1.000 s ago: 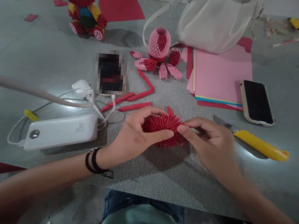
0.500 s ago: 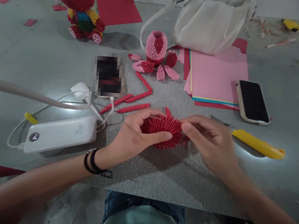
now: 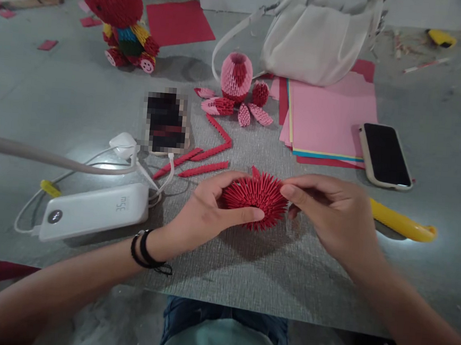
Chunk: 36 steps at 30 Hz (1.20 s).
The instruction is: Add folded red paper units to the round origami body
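1. Grey table [image 3: 449, 126], spread across most of the frame.
2. White bag [image 3: 312, 46] with a strap, at the top, right of centre.
3. Stack of coloured paper [image 3: 330, 116], pink uppermost, just below the bag.
4. Red figure [image 3: 111, 6] of folded paper, seated at upper left; yellow arms, smiling faces on its soles.
5. Right hand [image 3: 326, 214], right of centre: I see thumb and forefinger pinched narrowly on the edge of a spiky red piece.
6. Left hand [image 3: 204, 207], left of the right one, black bands at its wrist; it curls around the same piece from the left, thumb across the front.
7. White power bank [image 3: 95, 212], lower left, cables attached.
8. Spiky red piece [image 3: 265, 188], rounded, made of many pointed paper folds, held between both hands just below the frame's centre.
9. Dark-screened phone [image 3: 387, 155], right side, overlapping the stack's corner.
10. Yellow-handled knife [image 3: 404, 221], right of the right hand, which partly hides it.
11. Pink-and-red paper vase [image 3: 236, 77], upper centre, small petal shapes beside it.
12. Red paper strips [image 3: 203, 169], just above the left hand.
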{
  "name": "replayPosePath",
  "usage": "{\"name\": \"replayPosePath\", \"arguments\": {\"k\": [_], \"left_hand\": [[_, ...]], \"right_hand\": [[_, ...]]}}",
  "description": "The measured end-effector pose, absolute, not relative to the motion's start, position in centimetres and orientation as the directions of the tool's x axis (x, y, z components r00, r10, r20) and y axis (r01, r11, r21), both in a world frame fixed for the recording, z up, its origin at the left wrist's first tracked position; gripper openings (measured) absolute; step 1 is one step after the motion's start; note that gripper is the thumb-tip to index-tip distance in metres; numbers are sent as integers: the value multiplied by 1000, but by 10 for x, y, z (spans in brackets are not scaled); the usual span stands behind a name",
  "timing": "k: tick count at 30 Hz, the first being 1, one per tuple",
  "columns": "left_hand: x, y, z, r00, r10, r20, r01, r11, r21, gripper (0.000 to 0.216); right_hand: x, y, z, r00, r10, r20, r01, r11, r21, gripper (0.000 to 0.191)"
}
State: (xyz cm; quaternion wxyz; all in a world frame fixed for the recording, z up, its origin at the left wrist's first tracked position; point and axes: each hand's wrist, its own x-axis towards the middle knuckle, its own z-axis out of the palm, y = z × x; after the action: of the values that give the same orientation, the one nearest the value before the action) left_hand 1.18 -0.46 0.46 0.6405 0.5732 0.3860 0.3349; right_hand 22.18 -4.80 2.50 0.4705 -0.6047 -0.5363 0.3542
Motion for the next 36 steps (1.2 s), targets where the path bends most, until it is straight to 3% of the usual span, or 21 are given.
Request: {"name": "replayPosePath", "arguments": {"k": [10,18,24,31,36], "left_hand": [[13,-5,-3,447,877,-176,-41,216,975,47],[13,-6,-7,449,882,-142,-8,162,987,46],[15,-5,-10,468,878,-102,-67,151,986,49],[15,-2,-15,437,900,13,-23,-4,1000,49],[16,0,-19,438,899,7,-26,5,1000,48]], "right_hand": [[223,-48,22,121,992,40,222,12,-975,9],[219,-45,18,54,999,0,187,-10,-982,11],[223,-43,17,32,999,33,226,25,-974,19],[224,-39,12,20,993,114,235,106,-966,22],[225,-37,10,11,988,154,286,144,-947,22]]}}
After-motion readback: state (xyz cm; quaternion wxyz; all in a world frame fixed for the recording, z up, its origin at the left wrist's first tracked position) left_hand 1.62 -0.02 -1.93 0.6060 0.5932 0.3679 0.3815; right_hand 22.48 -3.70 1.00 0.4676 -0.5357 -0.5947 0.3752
